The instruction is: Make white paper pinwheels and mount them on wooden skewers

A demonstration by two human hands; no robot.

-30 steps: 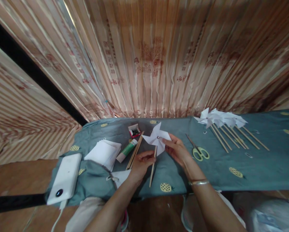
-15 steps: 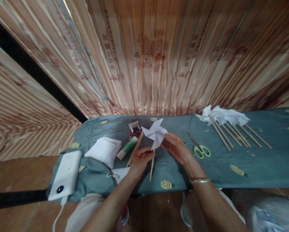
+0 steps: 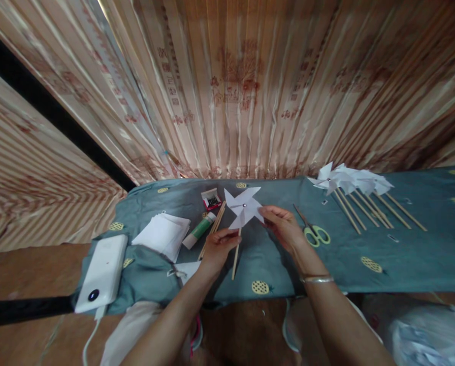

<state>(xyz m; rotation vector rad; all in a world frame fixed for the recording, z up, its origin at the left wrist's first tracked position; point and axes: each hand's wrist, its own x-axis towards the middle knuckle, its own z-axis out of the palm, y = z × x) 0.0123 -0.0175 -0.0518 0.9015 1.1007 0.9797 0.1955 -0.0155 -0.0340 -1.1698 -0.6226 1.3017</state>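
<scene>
A white paper pinwheel [image 3: 245, 207] with a small shiny pin at its centre faces me above the table. My left hand [image 3: 219, 248] pinches its wooden stick [image 3: 235, 259] just below the paper blades. At the right blade, my right hand [image 3: 283, 223] has thumb and fingers closed on the paper's edge. Left of the pinwheel lie several loose wooden sticks [image 3: 217, 223], a green and white glue stick [image 3: 200, 230] and a small open box of pins [image 3: 211, 199]. Scissors [image 3: 314, 233] with light green handles rest to the right of my right hand.
A stack of white paper squares [image 3: 164, 235] lies at left, beside a white power bank [image 3: 103, 272] with a cable. Several finished pinwheels [image 3: 349, 180] lie in a row at right. The cloth-covered table [image 3: 414, 259] stands against a patterned curtain [image 3: 235, 117].
The pinwheel's blades have turned about the pin. My right hand's fingers have come from beside the paper to a pinch on the right blade. My left hand keeps hold of the stick.
</scene>
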